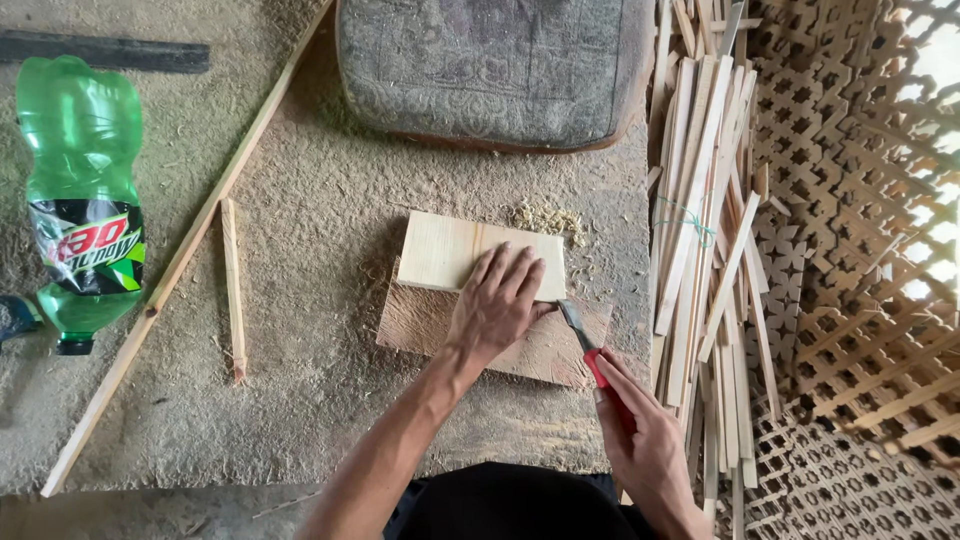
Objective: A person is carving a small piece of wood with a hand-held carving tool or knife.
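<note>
Fingers [510, 270] flat on smooth pale board [450, 250]

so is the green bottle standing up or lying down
Lying down. The green bottle rests on its side on the sawdust-covered floor, cap end toward the person, well left of the left hand.

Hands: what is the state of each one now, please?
Left hand: open, flat on the pale wooden block.
Right hand: closed, holding the red-handled chisel.
</note>
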